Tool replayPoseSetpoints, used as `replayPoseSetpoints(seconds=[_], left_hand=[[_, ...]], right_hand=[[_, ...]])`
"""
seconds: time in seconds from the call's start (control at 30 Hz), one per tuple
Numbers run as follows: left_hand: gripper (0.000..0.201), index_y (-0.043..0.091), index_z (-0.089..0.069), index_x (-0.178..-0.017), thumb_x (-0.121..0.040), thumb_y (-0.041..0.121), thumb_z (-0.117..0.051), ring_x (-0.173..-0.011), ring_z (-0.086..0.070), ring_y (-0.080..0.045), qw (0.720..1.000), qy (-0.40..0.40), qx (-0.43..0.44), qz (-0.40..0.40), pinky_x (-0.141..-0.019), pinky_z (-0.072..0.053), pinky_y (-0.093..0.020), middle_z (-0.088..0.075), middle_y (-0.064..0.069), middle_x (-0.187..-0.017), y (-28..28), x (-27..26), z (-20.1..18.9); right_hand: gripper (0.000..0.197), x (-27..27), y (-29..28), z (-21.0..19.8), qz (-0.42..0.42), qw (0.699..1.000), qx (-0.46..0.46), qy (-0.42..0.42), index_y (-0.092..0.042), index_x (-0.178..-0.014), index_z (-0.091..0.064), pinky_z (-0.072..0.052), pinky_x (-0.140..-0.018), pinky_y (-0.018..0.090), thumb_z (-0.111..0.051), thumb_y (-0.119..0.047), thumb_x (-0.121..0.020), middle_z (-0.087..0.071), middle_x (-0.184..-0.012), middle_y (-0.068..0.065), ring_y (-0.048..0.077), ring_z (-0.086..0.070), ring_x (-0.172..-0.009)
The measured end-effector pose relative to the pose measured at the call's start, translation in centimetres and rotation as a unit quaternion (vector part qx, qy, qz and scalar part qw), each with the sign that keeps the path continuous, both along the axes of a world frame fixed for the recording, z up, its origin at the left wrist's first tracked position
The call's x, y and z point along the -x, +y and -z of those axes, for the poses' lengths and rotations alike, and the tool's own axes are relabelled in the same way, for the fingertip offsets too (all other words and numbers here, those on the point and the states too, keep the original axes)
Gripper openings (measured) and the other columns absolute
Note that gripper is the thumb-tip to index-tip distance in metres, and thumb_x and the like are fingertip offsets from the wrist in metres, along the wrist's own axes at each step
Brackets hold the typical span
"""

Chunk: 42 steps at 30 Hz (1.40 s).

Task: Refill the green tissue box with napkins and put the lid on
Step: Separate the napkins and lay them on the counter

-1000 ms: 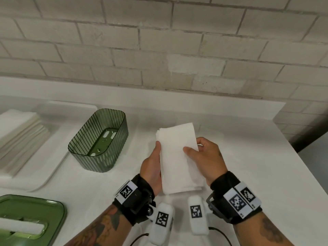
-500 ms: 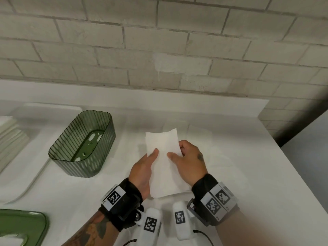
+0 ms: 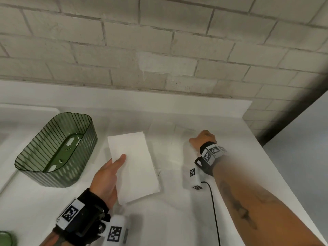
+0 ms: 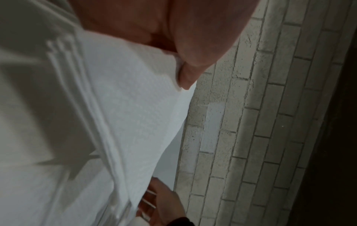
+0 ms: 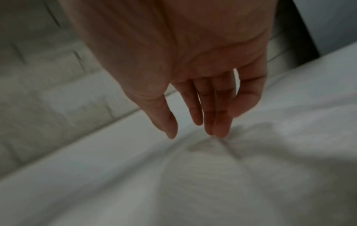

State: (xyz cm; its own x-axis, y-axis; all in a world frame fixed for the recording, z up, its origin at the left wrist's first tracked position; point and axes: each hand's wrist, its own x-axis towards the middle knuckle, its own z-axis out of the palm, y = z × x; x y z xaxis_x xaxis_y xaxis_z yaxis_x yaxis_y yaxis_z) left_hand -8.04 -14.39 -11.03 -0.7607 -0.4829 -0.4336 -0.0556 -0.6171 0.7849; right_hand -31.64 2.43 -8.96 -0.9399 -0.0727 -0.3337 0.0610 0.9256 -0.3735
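The green ribbed tissue box [image 3: 56, 150] stands open and empty at the left of the white counter [image 3: 177, 219]. My left hand [image 3: 110, 176] holds a folded stack of white napkins [image 3: 136, 167] just right of the box, thumb on top and fingers hidden beneath; the left wrist view shows the thumb [image 4: 185, 73] pressing the napkin stack [image 4: 135, 107]. My right hand [image 3: 202, 139] is out to the right, apart from the stack. In the right wrist view, the right hand [image 5: 195, 130] has straight fingers pointing down onto a loose napkin [image 5: 231, 168], which wrinkles at the fingertips.
A corner of the green lid [image 3: 5, 238] shows at the bottom left edge. Faint white napkins [image 3: 163, 128] lie flat near the back ledge. A brick wall [image 3: 159, 50] rises behind the counter, whose right edge [image 3: 284, 174] runs diagonally. A black cable [image 3: 213, 210] trails from my right wrist.
My right hand has let go of the napkin stack and moved right and away, down onto the counter. My left hand alone keeps the stack. The view has swung right.
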Motion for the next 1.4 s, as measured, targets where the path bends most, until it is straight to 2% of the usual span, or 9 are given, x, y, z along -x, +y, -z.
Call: replayPoseSetpoints(seconds=[0.13,0.23,0.5,0.6,0.77,0.93,1.1,1.27,1.4], left_hand=[[0.028,0.014,-0.065,-0.118,-0.094,0.027,-0.058,-0.103,-0.069,-0.029,1.000,-0.008,-0.004,-0.002,-0.087,-0.053,-0.045,-0.073,-0.010,-0.110,-0.6,0.0,0.2],[0.029,0.014,-0.065,-0.118,-0.093,0.028,-0.059,-0.103,-0.069,-0.030,1.000,-0.016,-0.008,-0.004,-0.088,-0.053,-0.047,-0.073,-0.010,-0.111,-0.7,0.1,0.3],[0.025,0.013,-0.065,-0.115,-0.094,0.026,-0.057,-0.100,-0.069,-0.029,1.000,-0.015,-0.005,0.006,-0.084,-0.053,-0.044,-0.074,-0.009,-0.107,-0.4,0.3,-0.2],[0.028,0.012,-0.065,-0.117,-0.093,0.026,-0.058,-0.104,-0.068,-0.031,1.000,-0.020,-0.007,-0.001,-0.091,-0.052,-0.048,-0.073,-0.011,-0.110,-0.5,0.2,-0.2],[0.027,0.009,-0.065,-0.116,-0.094,0.024,-0.059,-0.102,-0.068,-0.030,1.000,-0.015,-0.014,-0.010,-0.087,-0.053,-0.044,-0.074,-0.011,-0.107,0.0,0.3,-0.9],[0.028,0.010,-0.064,-0.116,-0.095,0.026,-0.057,-0.088,-0.073,-0.022,1.000,-0.001,-0.025,0.016,-0.068,-0.058,-0.034,-0.076,-0.008,-0.100,1.4,0.4,-1.9],[0.046,0.011,-0.066,-0.118,-0.096,0.046,-0.047,-0.095,-0.072,-0.026,0.996,0.016,-0.036,0.084,-0.070,-0.058,-0.034,-0.074,-0.012,-0.107,2.9,0.1,-3.1],[0.065,0.013,-0.065,-0.122,-0.088,0.064,-0.042,-0.105,-0.069,-0.028,0.997,0.026,-0.035,0.068,-0.086,-0.053,-0.041,-0.071,-0.012,-0.115,3.0,-0.5,-2.4],[0.047,0.008,-0.065,-0.118,-0.096,0.046,-0.047,-0.103,-0.070,-0.029,0.997,0.028,-0.030,0.067,-0.087,-0.054,-0.041,-0.072,-0.014,-0.112,2.7,-0.8,-2.0]], right_hand=[[0.093,0.8,-0.2,1.0,0.004,0.997,-0.055,-0.045,-0.001,-0.147,-0.022,-0.042,-0.107,0.042,-0.072,-0.045,-0.081,-0.035,-0.148,0.017,0.033,-0.042,-0.134],[0.098,1.1,-0.8,1.1,0.012,0.997,-0.057,-0.046,0.002,-0.147,-0.019,-0.040,-0.107,0.039,-0.075,-0.042,-0.080,-0.035,-0.148,0.018,0.033,-0.039,-0.136],[0.071,0.9,-0.4,1.7,0.050,0.997,0.050,-0.035,-0.002,-0.139,-0.038,-0.045,-0.097,0.032,-0.073,-0.030,-0.084,-0.046,-0.142,0.014,0.031,-0.050,-0.127],[0.044,0.4,0.4,1.2,0.029,0.989,0.141,0.015,-0.004,-0.120,-0.056,-0.047,-0.087,0.030,-0.069,-0.027,-0.085,-0.058,-0.126,0.013,0.032,-0.058,-0.113],[0.034,-1.9,1.9,-1.6,0.011,0.932,0.361,0.041,-0.014,-0.114,-0.056,-0.054,-0.089,0.039,-0.071,-0.014,-0.083,-0.067,-0.112,0.008,0.027,-0.066,-0.100],[0.039,-7.8,1.5,-4.7,-0.056,0.856,0.504,-0.098,-0.011,-0.121,-0.058,-0.054,-0.093,0.044,-0.068,0.000,-0.085,-0.072,-0.113,0.009,0.027,-0.069,-0.103],[0.034,-12.7,-0.9,-3.6,-0.153,0.910,0.377,-0.075,-0.027,-0.115,-0.054,-0.054,-0.091,0.046,-0.069,-0.019,-0.086,-0.071,-0.109,-0.003,0.020,-0.069,-0.099],[0.031,-15.2,-2.1,-3.4,-0.164,0.931,0.325,-0.032,-0.030,-0.118,-0.044,-0.048,-0.070,0.018,-0.060,-0.024,-0.092,-0.064,-0.104,-0.012,0.004,-0.061,-0.090],[0.031,-15.8,-2.4,-3.2,-0.174,0.937,0.302,-0.007,-0.028,-0.120,-0.043,-0.041,-0.066,0.011,-0.059,-0.025,-0.093,-0.060,-0.106,-0.011,0.008,-0.058,-0.094]])
